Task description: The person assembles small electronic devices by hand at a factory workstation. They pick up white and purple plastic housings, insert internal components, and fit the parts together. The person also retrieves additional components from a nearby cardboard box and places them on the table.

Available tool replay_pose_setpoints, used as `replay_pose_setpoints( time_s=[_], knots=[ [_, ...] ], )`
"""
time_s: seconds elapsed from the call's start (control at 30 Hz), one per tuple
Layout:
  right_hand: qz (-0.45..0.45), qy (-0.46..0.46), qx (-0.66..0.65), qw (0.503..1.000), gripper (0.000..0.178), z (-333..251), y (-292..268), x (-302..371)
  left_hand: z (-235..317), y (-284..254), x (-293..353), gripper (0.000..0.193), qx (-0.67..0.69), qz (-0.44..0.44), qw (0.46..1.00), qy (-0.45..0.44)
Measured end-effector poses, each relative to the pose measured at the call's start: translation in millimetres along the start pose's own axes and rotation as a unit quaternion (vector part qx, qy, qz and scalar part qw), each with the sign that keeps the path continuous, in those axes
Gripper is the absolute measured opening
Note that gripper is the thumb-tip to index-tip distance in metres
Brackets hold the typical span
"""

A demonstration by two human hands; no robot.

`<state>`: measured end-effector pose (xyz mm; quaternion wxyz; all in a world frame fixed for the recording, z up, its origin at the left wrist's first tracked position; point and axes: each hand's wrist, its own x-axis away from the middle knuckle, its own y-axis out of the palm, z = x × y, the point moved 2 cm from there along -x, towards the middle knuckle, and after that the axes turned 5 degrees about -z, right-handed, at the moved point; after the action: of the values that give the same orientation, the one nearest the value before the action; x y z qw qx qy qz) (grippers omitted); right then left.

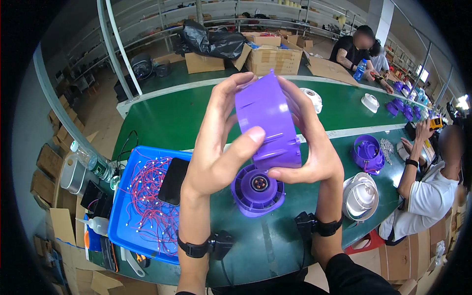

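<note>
Between my two hands a purple plastic housing (268, 118) is held up and tilted above the green table. My left hand (219, 142) grips its left side, the thumb lying across its front wall. On the other side my right hand (314, 147) holds it, with the thumb at its lower edge. Its far side and some of my fingers are hidden. Directly below, a round purple base (258, 196) with a dark central hub stands on the table, apart from the held housing. A camera-like device is strapped to each of my wrists.
To the left sits a blue tray (142, 250) of thin red wires, with a black phone (173, 182). At right are stacked white bowl-shaped parts (360, 196) and purple housings (368, 152). A co-worker (432, 191) sits beyond them. Cardboard boxes (274, 60) stand behind the green conveyor belt.
</note>
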<state>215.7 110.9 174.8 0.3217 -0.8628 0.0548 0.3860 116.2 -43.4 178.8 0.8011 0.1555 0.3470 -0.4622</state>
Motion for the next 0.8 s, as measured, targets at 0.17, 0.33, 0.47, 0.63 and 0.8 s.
replay_pose_setpoints(
  time_s=[0.17, 0.33, 0.47, 0.63, 0.8],
  knots=[
    [-0.032, 0.002, 0.076, 0.997, 0.103, -10.0, 0.0, -1.7, 3.0, -7.2, 3.0, 0.078, -0.052, -0.015, 0.998, -0.044],
    [-0.052, -0.011, 0.142, 0.988, 0.088, -16.7, 5.9, -3.5, 3.7, -8.0, 4.4, 0.067, -0.072, 0.006, 0.997, -0.034],
    [-0.065, 0.0, 0.148, 0.987, 0.078, -17.3, 5.4, -1.1, 1.1, -4.8, 0.7, 0.045, -0.058, 0.054, 0.994, -0.07],
    [-0.091, 0.037, 0.094, 0.991, 0.074, -10.6, 6.0, -1.0, -11.2, -20.6, 3.2, 0.049, -0.122, 0.019, 0.981, -0.153],
    [-0.093, 0.166, -0.264, 0.946, 0.097, 20.0, 2.9, 7.4, -5.8, -36.7, 14.2, 0.091, -0.116, -0.109, 0.975, -0.152]
  ],
)
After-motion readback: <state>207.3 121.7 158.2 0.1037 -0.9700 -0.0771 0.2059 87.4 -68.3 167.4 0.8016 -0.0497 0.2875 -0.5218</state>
